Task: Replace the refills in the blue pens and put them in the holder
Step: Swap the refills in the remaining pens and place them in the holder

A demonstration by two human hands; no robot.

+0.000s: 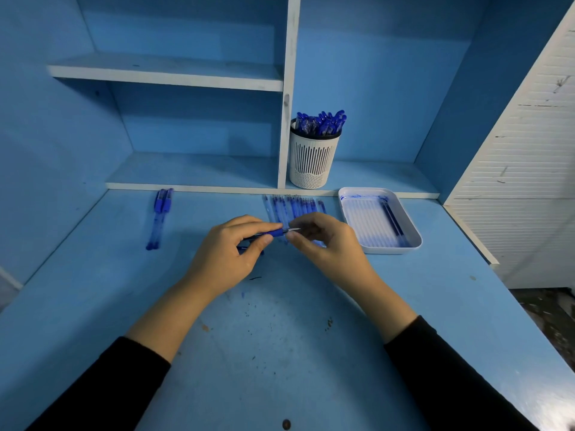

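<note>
L hand (pixel 230 253) curls fingers round the blue pen (pixel 270 234) barrel mid-desk, tip pointing to 3 o'clock; R hand (pixel 323 244) pinches the metal tip end w/ thumb & forefinger. Best bet: hold barrel steady & level w/ L and work the tip straight along the pen's axis, no bending. Row of refills (pixel 292 206) lies just beyond at 12, holder (pixel 312 157) further back at 12, tray (pixel 410 225) at 2.

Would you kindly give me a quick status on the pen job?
Left hand grips blue pen; right hand pinches its tip. Holder well stocked. Two pens wait at left. Nothing blocks holder.
</note>
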